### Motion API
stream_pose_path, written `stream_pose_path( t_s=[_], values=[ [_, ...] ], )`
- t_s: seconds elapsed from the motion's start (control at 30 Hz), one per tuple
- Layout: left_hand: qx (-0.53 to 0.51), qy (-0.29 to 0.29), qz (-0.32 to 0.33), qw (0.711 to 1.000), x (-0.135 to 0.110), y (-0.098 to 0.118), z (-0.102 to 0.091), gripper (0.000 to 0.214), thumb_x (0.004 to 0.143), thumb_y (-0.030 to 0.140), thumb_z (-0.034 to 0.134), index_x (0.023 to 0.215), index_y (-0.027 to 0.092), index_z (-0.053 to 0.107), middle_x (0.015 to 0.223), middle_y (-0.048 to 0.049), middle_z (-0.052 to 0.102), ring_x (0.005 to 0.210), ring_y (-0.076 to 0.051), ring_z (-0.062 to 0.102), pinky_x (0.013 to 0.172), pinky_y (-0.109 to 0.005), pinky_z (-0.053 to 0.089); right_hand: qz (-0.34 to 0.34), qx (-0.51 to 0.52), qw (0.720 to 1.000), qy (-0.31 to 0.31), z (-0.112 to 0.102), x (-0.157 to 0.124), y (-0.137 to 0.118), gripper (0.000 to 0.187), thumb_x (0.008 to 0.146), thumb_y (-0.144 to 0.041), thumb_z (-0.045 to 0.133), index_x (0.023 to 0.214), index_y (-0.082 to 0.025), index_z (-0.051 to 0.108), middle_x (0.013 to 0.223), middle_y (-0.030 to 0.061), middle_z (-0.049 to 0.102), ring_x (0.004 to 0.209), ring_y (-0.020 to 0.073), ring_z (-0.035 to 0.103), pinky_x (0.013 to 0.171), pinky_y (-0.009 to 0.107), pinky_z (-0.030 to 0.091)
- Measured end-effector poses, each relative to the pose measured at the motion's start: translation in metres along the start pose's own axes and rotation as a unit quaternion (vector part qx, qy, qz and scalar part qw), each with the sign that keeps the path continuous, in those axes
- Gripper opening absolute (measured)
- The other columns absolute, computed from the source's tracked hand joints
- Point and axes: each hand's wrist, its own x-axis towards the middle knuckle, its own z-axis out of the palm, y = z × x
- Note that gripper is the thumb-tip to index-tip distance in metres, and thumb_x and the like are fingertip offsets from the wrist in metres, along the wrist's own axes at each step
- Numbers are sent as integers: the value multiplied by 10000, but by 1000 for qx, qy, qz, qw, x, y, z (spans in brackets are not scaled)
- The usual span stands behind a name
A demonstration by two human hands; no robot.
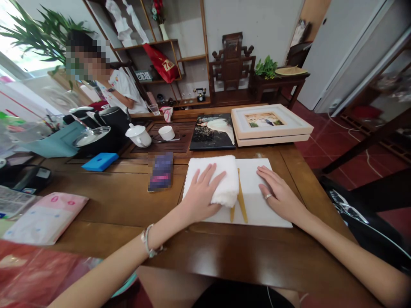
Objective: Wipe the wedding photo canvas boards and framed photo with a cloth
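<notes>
A folded white towel (226, 171) lies on the left part of a flat white board (257, 209) on the table. My left hand (202, 192) rests on the towel, fingers spread and pressing flat; its thumb is near the towel's front edge. To the right of the towel, two slim yellowish tools (243, 203) lie on the board, partly covered by the towel, so their kind is unclear. My right hand (279, 192) lies along the board's right side with fingers stretched out and nothing in them.
Beyond the board are a dark photo panel (213, 130) and a framed photo (272, 122). A lidded white cup (138, 135), small white bowl (167, 133), blue block (100, 161) and pink-white packet (48, 216) stand leftward. Another person (122, 90) sits across the table.
</notes>
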Motion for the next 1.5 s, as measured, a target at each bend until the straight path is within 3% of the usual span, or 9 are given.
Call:
stream_pose_path(
  t_s=[0.13,0.23,0.57,0.67,0.77,0.97,1.13,1.37,1.5],
  values=[
    [3,32,-17,999,31,-14,1,711,837,277,558,1494,150,317,1611,-195,185,1499,-343,117,1192,-565,102,4,-4,1000,-5,-1,1,0,436,968,-351,405,1359,-183,500,1458,152,491,1402,284,386,1147,558,324],
    [-2,31,-29,999,34,-13,0,686,857,256,533,1500,155,316,1609,-192,197,1498,-338,130,1192,-558,117,6,0,1000,-11,-1,1,0,439,972,-346,397,1362,-169,493,1463,162,484,1413,284,367,1148,559,318],
    [-75,-39,29,996,-54,41,3,980,649,124,548,1540,242,159,1649,-102,30,1510,-315,-11,1200,-600,65,-7,-13,1000,-3,2,-1,1,457,975,-345,372,1398,-199,466,1476,149,473,1410,296,373,1139,571,331],
    [-89,-37,41,995,-61,44,4,1010,633,125,540,1545,268,132,1651,-84,-1,1511,-306,-8,1201,-596,66,-9,-16,1000,-3,2,-1,1,457,976,-341,375,1391,-178,473,1468,163,478,1408,296,376,1143,561,332],
    [-88,-37,33,995,-44,33,1,906,692,146,536,1532,242,209,1646,-106,65,1513,-297,21,1204,-576,78,-12,-12,1000,0,1,-1,1,455,973,-336,382,1399,-199,465,1471,147,477,1406,299,380,1141,572,331],
    [-63,-1,-15,998,24,3,-5,671,886,294,524,1504,139,314,1606,-190,209,1502,-334,107,1195,-561,131,-13,-14,1000,-4,0,0,-1,427,975,-326,389,1360,-168,485,1460,164,487,1412,283,371,1144,559,333],
    [-54,47,-55,996,47,-4,-2,642,905,319,536,1498,154,354,1624,-174,148,1479,-411,139,1175,-553,214,-1,-13,1000,-12,-1,0,-1,424,974,-322,389,1352,-155,483,1462,168,483,1418,281,360,1152,557,320],
    [-105,2,2,994,-14,30,0,761,783,187,595,1504,171,351,1631,-177,97,1491,-403,69,1182,-572,187,-13,-20,1000,-5,1,-1,2,444,973,-318,387,1348,-106,491,1454,193,485,1414,285,366,1155,534,326],
    [-130,-39,33,990,-48,48,0,891,716,141,585,1535,261,255,1650,-101,0,1501,-370,-4,1186,-600,141,-19,-24,1000,-1,2,-1,3,441,973,-311,389,1355,-113,488,1454,196,484,1408,289,377,1150,542,332]
  ],
)
